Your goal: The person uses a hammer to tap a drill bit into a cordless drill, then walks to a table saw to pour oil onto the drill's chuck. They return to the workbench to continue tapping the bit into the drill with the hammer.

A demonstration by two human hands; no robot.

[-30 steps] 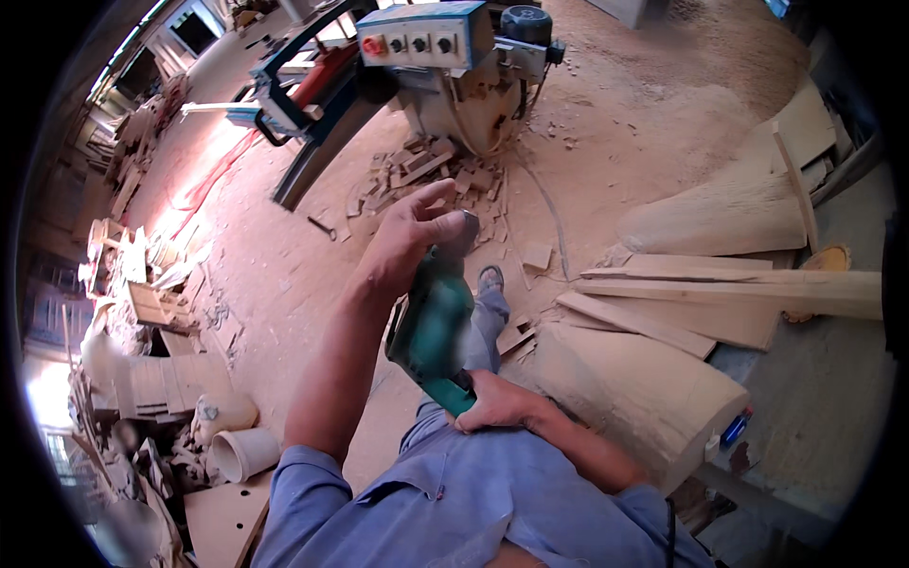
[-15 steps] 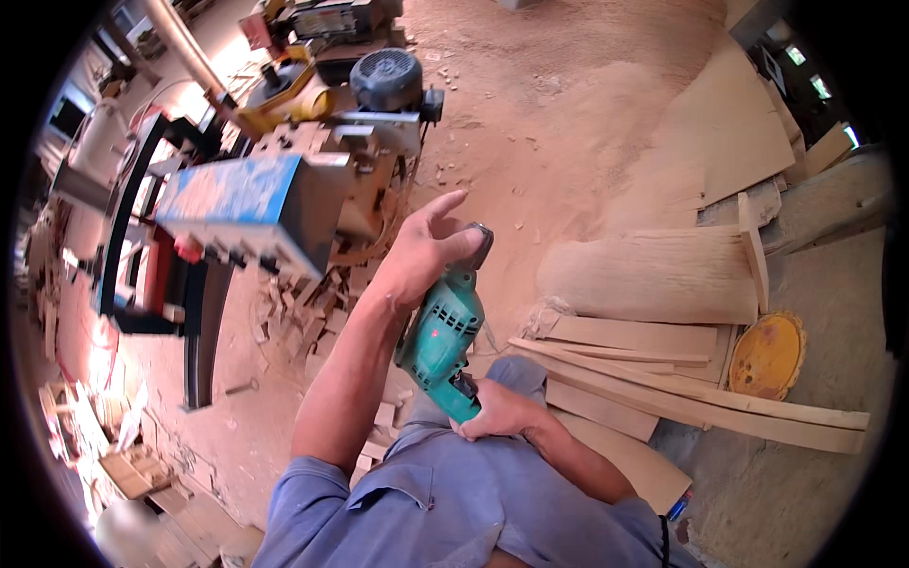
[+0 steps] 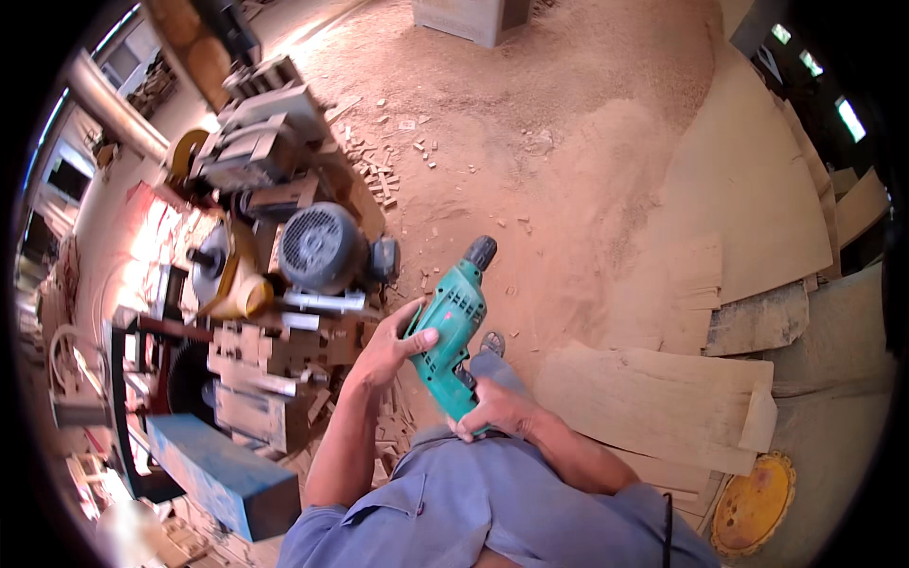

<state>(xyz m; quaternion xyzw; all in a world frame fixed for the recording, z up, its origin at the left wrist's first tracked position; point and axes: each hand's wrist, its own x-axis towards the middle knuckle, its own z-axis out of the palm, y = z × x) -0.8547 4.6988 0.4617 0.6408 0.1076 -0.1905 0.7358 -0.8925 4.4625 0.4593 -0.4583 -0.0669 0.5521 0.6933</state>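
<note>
A green power drill (image 3: pixel 447 333) with a black chuck is held in front of my body, its chuck tilted up and away from me. My right hand (image 3: pixel 499 409) is wrapped round the drill's handle near the trigger. Along the side of the drill's body, my left hand (image 3: pixel 396 345) grips the housing, thumb lying on top. The left fingers go under the tool and are partly hidden. No bit can be made out in the chuck.
Left of me stands a machine with a grey motor (image 3: pixel 322 248) and a blue box-shaped part (image 3: pixel 227 473). Wood offcuts lie around it on the dusty floor (image 3: pixel 568 189). Plywood sheets (image 3: pixel 653 398) and a round yellow disc (image 3: pixel 754 504) are on the right. A pale box (image 3: pixel 459 21) stands ahead.
My left hand has moved from the chuck back to the drill's body, leaving the chuck uncovered. The surroundings have shifted down in view, and one of my feet now shows.
</note>
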